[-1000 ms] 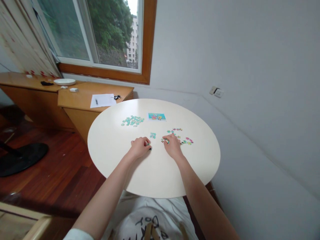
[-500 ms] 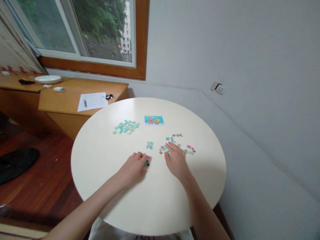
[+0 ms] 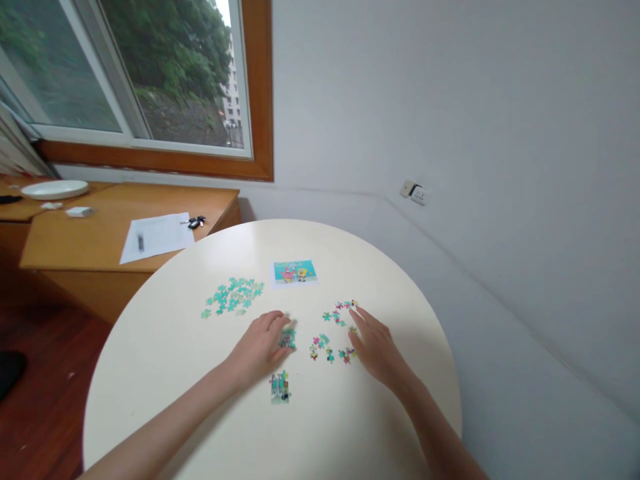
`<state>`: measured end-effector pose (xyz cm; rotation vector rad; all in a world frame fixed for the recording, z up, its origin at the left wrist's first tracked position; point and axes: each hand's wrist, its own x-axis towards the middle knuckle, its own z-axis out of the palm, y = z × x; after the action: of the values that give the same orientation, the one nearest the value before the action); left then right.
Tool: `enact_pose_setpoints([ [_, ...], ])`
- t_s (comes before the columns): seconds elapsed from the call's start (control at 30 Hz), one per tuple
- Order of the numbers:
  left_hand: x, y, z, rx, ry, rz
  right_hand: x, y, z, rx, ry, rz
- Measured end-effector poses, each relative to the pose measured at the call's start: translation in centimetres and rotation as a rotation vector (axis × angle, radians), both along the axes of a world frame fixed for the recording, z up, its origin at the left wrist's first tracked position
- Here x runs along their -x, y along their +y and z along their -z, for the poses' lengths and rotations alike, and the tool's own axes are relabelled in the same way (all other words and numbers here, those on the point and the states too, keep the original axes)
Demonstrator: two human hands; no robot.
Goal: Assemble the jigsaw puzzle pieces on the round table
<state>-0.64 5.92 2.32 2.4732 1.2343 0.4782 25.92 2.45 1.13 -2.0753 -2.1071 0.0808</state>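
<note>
On the round cream table (image 3: 165, 380), my left hand (image 3: 260, 345) lies with its fingers stretched out, the tips touching a small joined cluster of puzzle pieces (image 3: 287, 339). Another joined cluster (image 3: 281, 387) lies just in front of that hand. My right hand (image 3: 376, 347) rests flat and open on the table, beside scattered pink and teal pieces (image 3: 334, 333). A heap of teal pieces (image 3: 231, 297) lies further back on the left. A small reference picture (image 3: 294, 272) sits beyond the pieces.
A wooden desk (image 3: 95, 240) left of the table carries a sheet of paper (image 3: 155, 235), keys (image 3: 194, 221) and a white plate (image 3: 54, 189). A window (image 3: 125, 73) is behind it. A wall socket (image 3: 415, 193) sits on the white wall at right.
The view swung right and closer to the table. My left hand let go of a small cluster, which now lies before it, and reached forward to another. My right hand slid right and flattened.
</note>
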Motion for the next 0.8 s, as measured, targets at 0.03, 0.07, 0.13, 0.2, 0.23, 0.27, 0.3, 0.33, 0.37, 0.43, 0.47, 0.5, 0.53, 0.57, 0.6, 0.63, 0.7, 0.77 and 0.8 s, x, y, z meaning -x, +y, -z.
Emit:
enact_pose_setpoints([
  [0.03, -0.1, 0.4, 0.3, -0.010, -0.008, 0.031, -0.2, 0.6, -0.1, -0.007, -0.005, -0.010],
  [0.07, -0.2, 0.8, 0.6, -0.014, -0.020, 0.065, -0.3, 1.3, -0.3, -0.006, -0.009, -0.019],
  [0.13, -0.4, 1.3, 1.3, -0.015, -0.043, 0.110, 0.0, 2.7, -0.7, 0.019, -0.014, -0.021],
  [0.2, -0.7, 1.4, 2.1, -0.016, -0.060, 0.128, 0.7, 4.1, -1.0, 0.040, -0.028, -0.004],
  [0.23, -0.8, 1.5, 2.4, -0.008, -0.068, 0.130, 1.2, 4.6, -1.1, 0.041, -0.041, 0.004],
  [0.27, -0.9, 1.4, 2.6, -0.002, -0.079, 0.128, 1.7, 5.1, -1.0, 0.043, -0.060, 0.019],
  [0.3, -0.9, 1.4, 2.8, -0.001, -0.096, 0.117, 2.2, 5.5, -0.9, 0.048, -0.078, 0.041],
  [0.33, -0.9, 1.3, 2.8, -0.002, -0.108, 0.110, 2.7, 5.8, -0.6, 0.059, -0.094, 0.059],
  [0.37, -0.9, 1.2, 2.8, 0.005, -0.116, 0.107, 3.2, 6.0, -0.2, 0.070, -0.109, 0.070],
  [0.43, -0.8, 1.2, 2.6, 0.026, -0.125, 0.116, 3.8, 6.2, 0.6, 0.077, -0.153, 0.093],
  [0.47, -0.7, 1.2, 2.4, 0.037, -0.128, 0.122, 4.0, 6.2, 0.9, 0.066, -0.174, 0.110],
  [0.5, -0.6, 1.2, 2.3, 0.048, -0.133, 0.125, 4.1, 6.2, 1.3, 0.055, -0.185, 0.116],
  [0.53, -0.6, 1.2, 2.3, 0.060, -0.138, 0.125, 4.1, 6.2, 1.6, 0.046, -0.187, 0.115],
  [0.57, -0.5, 1.3, 2.2, 0.072, -0.144, 0.123, 4.1, 6.2, 1.8, 0.041, -0.185, 0.110],
  [0.6, -0.5, 1.3, 2.3, 0.082, -0.152, 0.119, 4.0, 6.2, 1.9, 0.039, -0.182, 0.103],
  [0.63, -0.5, 1.4, 2.3, 0.091, -0.161, 0.117, 3.8, 6.1, 1.9, 0.037, -0.180, 0.096],
  [0.7, -0.5, 1.4, 2.4, 0.103, -0.183, 0.117, 3.6, 6.1, 1.9, 0.039, -0.187, 0.091],
  [0.77, -0.5, 1.5, 2.5, 0.110, -0.203, 0.122, 3.5, 6.1, 1.9, 0.038, -0.201, 0.092],
  [0.8, -0.5, 1.5, 2.5, 0.114, -0.210, 0.122, 3.5, 6.1, 1.8, 0.037, -0.208, 0.090],
])
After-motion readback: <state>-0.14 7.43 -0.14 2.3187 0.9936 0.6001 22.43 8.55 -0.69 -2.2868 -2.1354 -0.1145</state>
